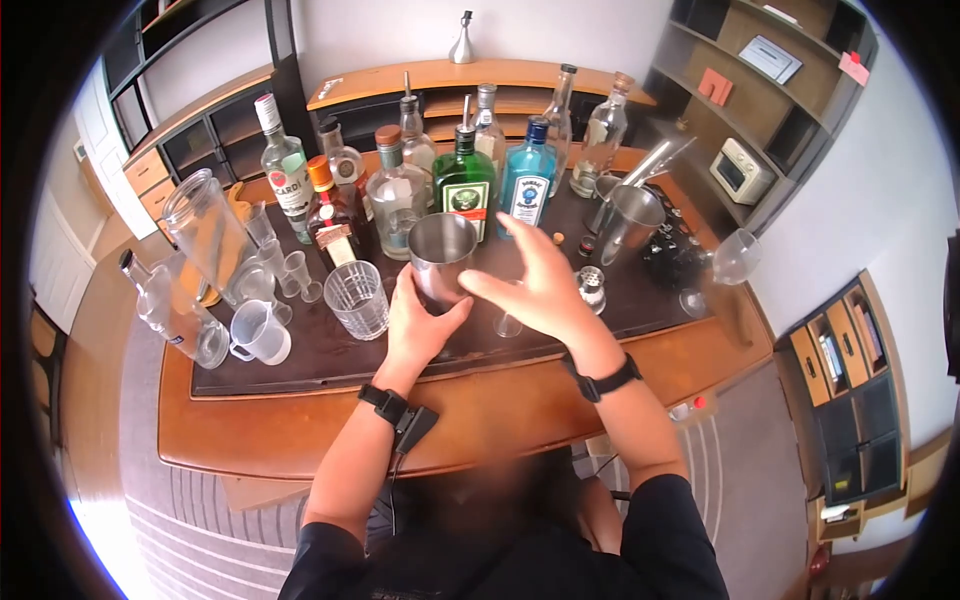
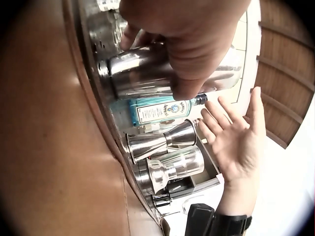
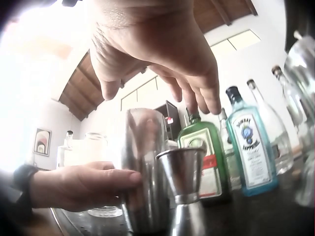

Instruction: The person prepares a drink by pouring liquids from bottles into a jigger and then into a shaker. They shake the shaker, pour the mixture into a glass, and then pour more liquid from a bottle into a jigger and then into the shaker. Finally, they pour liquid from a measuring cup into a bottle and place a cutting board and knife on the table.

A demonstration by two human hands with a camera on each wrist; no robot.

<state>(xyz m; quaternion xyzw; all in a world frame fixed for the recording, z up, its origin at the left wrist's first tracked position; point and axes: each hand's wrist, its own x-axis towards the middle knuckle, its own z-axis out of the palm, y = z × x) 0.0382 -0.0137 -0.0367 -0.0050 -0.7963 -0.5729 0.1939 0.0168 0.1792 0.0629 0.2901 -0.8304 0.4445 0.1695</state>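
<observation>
A steel shaker tin (image 1: 441, 262) stands upright at the front middle of the table, its open top facing me. My left hand (image 1: 420, 328) grips its lower side, thumb across the front, as the right wrist view also shows. Above and right of the tin is my right hand (image 1: 535, 285), palm toward it, fingers extended and holding nothing. In the right wrist view that hand hangs over the tin (image 3: 142, 167) and a double-ended steel jigger (image 3: 184, 172). The left wrist view puts the jigger (image 2: 162, 140) beyond a blue gin bottle (image 2: 162, 109).
Behind the tin stand several bottles, including a green one (image 1: 463, 185) and a blue one (image 1: 527, 175). A cut-glass tumbler (image 1: 357, 300), plastic measuring jug (image 1: 262, 332) and large glass pitcher (image 1: 215, 240) are left. Another tin (image 1: 632, 222) and a tipped wine glass (image 1: 735, 258) are right.
</observation>
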